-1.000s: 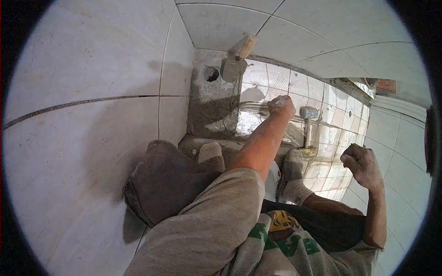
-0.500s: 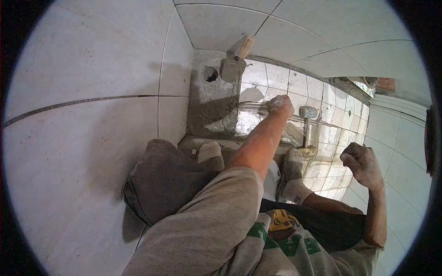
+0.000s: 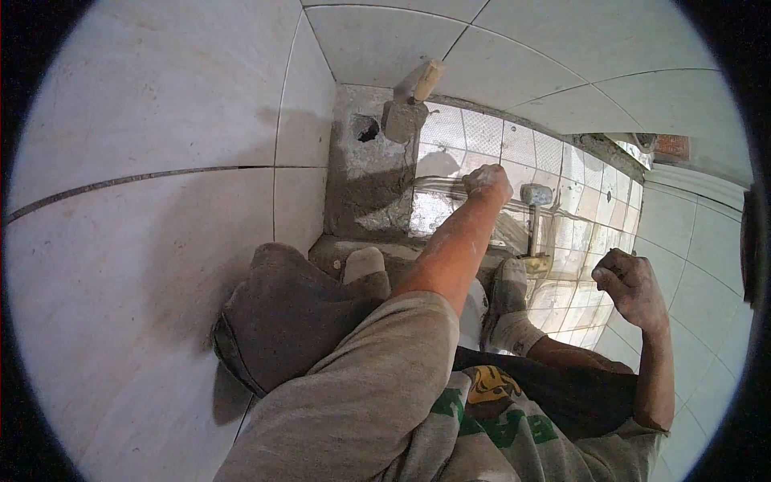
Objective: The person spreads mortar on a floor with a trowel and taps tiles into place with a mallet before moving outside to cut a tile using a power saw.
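Note:
Reaching forward over the tiled floor, my left hand point(image 3: 487, 183) is closed in a fist. What it grips, if anything, is hidden. Just to its right lies a mallet point(image 3: 536, 194) with a grey head, its handle pointing back toward a yellowish piece point(image 3: 536, 263). My right hand point(image 3: 630, 287) is raised at the right with curled fingers, and its contents cannot be made out. Beyond the left hand, a trowel point(image 3: 428, 82) with a wooden handle rests at the wall, its blade on the rough cement.
Bare cement point(image 3: 371, 181) with a dark hole point(image 3: 367, 128) fills the corner at left. Wet, smeared small floor tiles point(image 3: 578, 241) extend to the right. Large wall tiles point(image 3: 161, 257) rise close on the left. My dusty feet point(image 3: 507, 293) stand near the cement edge.

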